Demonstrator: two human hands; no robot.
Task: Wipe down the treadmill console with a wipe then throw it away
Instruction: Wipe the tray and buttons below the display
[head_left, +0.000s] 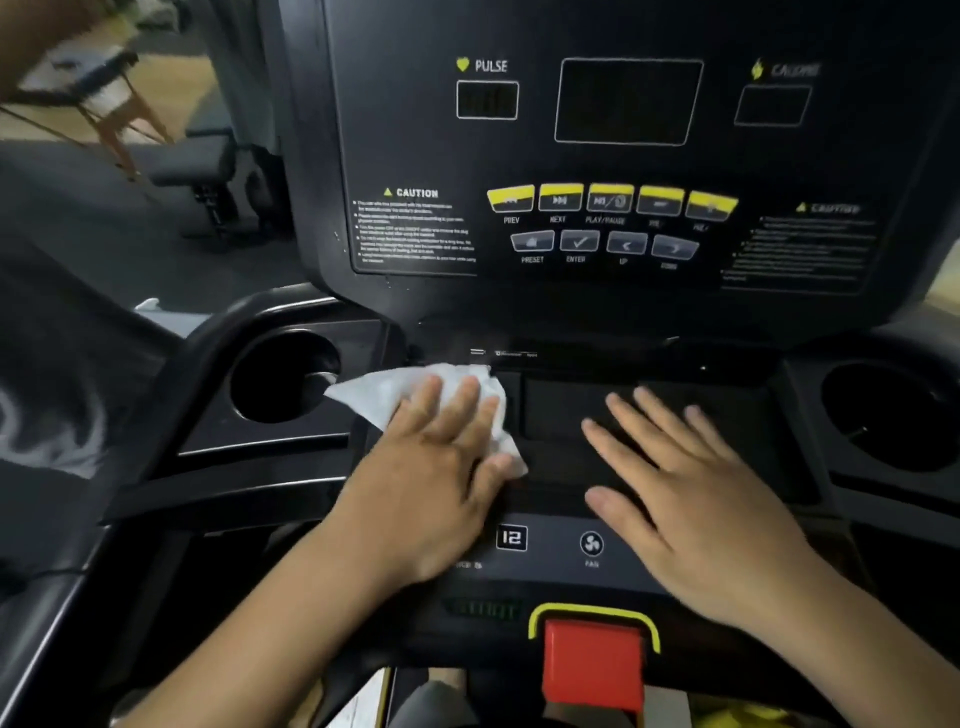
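Stop key: red block (592, 662) nearest my view, bottom centre, set in a yellow-edged recess.
Left hand: mine (441, 467), palm down, fingers spread flat and pressing the wipe onto the tray; nothing pinched, just held under the fingers.
Wipe: white, crumpled (410, 387), on the left part of the tray beside the left cup well; one corner pokes out toward that well, another edge shows past my little finger.
Right hand: mine (691, 499), open and flat, fingers splayed wide, empty, over the right half of the tray; I cannot tell whether it touches the surface.
Tray: dark flat shelf (561, 410) below the upright panel, between the two wells.
Left well: round cup holder (283, 376), just beside the wipe.
Right well: round cup holder (888, 415), well apart from the wipe.
Console: upright black panel (597, 171) with PULSE window, central screen, yellow and grey button rows, CAUTION labels.
Lower strip: "12" key (511, 537) and fan key (591, 544), between my wrists.
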